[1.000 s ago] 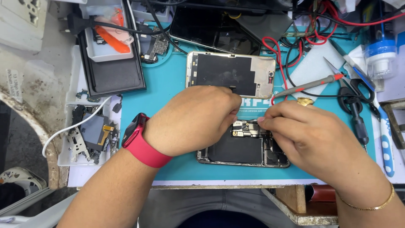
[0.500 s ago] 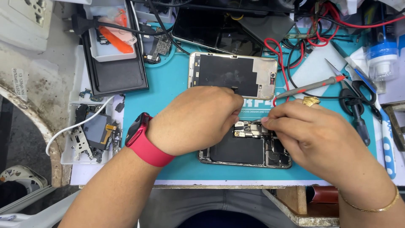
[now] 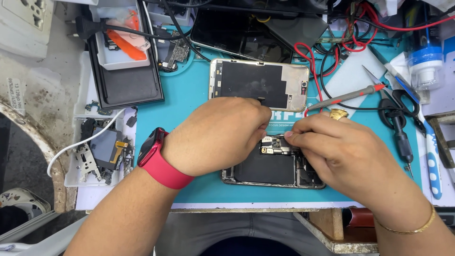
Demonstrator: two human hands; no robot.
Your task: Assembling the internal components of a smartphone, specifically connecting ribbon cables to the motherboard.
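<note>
On the teal repair mat the opened phone body lies with its battery and boards bare and its detached screen panel resting just beyond it, so the opening seems done while work on the inner parts looks unfinished. The left hand is curled over the phone's left upper part and the right hand covers its right side, the fingertips pinched at the small connector area; I cannot tell whether they grip a part or tool.

Bare teal mat lies open left of the detached screen panel. To the right, tangled red and black wires, a probe and scissors crowd the way. Both hands cover the opened phone.
</note>
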